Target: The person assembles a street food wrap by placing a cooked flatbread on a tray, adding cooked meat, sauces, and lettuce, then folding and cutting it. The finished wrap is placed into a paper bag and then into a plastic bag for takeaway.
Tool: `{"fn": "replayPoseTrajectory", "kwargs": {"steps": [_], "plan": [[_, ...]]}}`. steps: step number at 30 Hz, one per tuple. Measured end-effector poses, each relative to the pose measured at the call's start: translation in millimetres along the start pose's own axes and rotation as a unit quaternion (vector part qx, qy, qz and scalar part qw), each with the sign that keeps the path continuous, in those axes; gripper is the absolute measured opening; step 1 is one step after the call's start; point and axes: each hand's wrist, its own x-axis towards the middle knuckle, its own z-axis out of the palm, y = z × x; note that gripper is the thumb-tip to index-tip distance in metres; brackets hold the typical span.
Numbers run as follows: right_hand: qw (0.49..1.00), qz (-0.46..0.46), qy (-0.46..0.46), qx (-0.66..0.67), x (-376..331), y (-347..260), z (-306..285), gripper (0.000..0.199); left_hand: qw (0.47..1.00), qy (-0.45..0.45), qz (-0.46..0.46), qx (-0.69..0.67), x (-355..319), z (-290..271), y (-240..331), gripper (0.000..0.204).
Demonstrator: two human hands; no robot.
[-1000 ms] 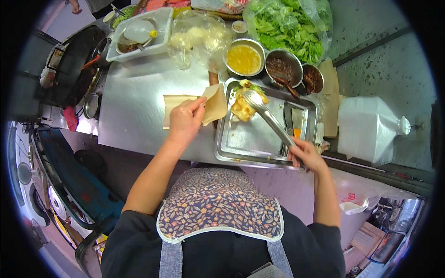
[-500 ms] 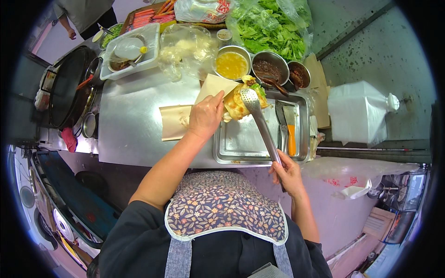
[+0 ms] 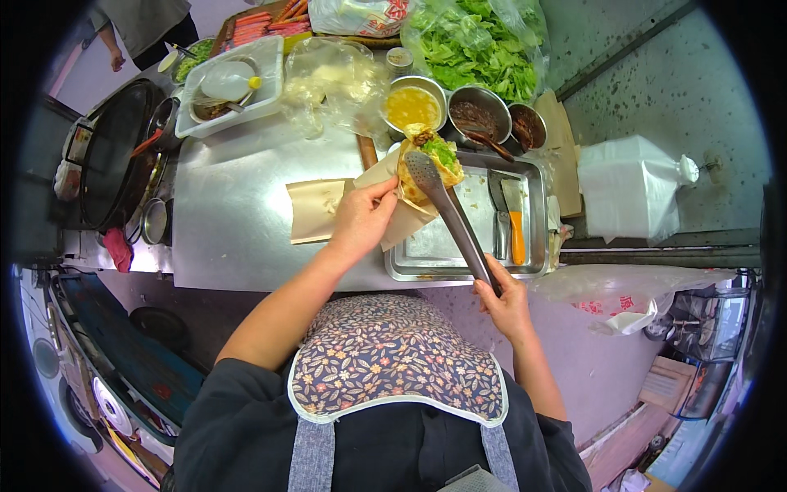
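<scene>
My left hand (image 3: 361,220) grips a brown paper bag (image 3: 403,223) over the left edge of a steel tray (image 3: 537,221). In the bag's mouth sits a rolled pancake (image 3: 448,174), golden brown, with green lettuce (image 3: 443,151) showing at its far end. My right hand (image 3: 504,302) is closed round the handle of metal tongs (image 3: 459,230). Their perforated tip lies against the pancake; the lower jaw is hidden. Another brown paper bag (image 3: 316,215) lies flat on the steel counter, left of my left hand.
In the tray lie a scraper with an orange handle (image 3: 516,238) and a dark-bladed one (image 3: 498,197). Behind stand bowls of yellow liquid (image 3: 412,107) and dark sauce (image 3: 479,115), and bagged lettuce (image 3: 475,53). A round griddle (image 3: 115,156) is at left; a person (image 3: 156,25) stands far left.
The pancake has gone down into the paper bag, which now wraps its lower part. My left hand has shifted right and nearer to me; the tongs' tip has moved left.
</scene>
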Motion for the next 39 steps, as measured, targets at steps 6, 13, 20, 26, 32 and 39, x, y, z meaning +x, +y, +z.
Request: {"fn": "replayPoseTrajectory", "kwargs": {"steps": [6, 13, 20, 26, 32, 39], "plan": [[0.998, -0.018, -0.054, 0.030, -1, -12, -17, 0.055, 0.958, 0.053, 0.264, 0.099, 32, -53, -10, 0.081], [0.997, -0.028, -0.064, -0.044, -12, -31, -31, 0.056, 0.937, -0.333, 0.053, -0.092, 30, -68, -1, 0.071], [0.977, -0.076, -0.053, -0.192, -32, -63, -64, 0.059, 0.947, -0.260, 0.102, -0.156, 14, -45, 7, 0.056], [0.943, -0.029, -0.105, -0.314, -47, -117, -94, 0.059, 0.954, -0.248, 0.129, -0.110, 12, -37, 17, 0.056], [0.926, 0.052, -0.153, -0.341, -38, -171, -102, 0.053, 0.954, -0.260, 0.141, -0.057, 16, -30, 8, 0.057], [0.938, 0.090, -0.184, -0.281, -26, -169, -114, 0.052, 0.934, -0.309, 0.092, -0.157, 25, -32, -14, 0.042]]}}
